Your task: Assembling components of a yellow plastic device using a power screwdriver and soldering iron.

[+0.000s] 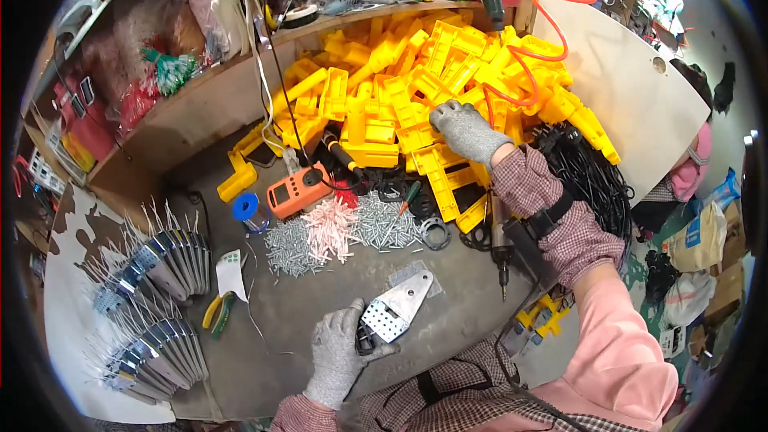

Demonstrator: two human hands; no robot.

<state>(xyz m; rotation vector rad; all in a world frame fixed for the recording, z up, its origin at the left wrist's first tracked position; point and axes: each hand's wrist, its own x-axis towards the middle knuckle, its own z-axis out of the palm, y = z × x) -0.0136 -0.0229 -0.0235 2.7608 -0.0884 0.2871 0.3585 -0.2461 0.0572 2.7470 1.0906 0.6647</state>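
Observation:
My left hand (334, 356), in a grey knit glove, is closed round the lower end of a silver metal plate (398, 306). The plate tapers to a rounded tip with a hole and has a dotted white-and-blue patch; a black piece (365, 340) shows beside my thumb. My right hand (466, 130), gloved alike, reaches far forward to a heap of yellow plastic housings (384, 100). Its fingers are curled down against the heap, and what they hold, if anything, is hidden. Before the heap lie silver screws (298, 245) and pale pink sleeves (331, 228).
An orange meter (299, 190), a blue wire spool (246, 207) and pliers (218, 314) lie left of centre. Rows of wired metal plates (172, 260) stand at far left. An electric screwdriver (502, 248) hangs near my right forearm, beside black cables (588, 180). A red coiled hose (552, 56) dangles above.

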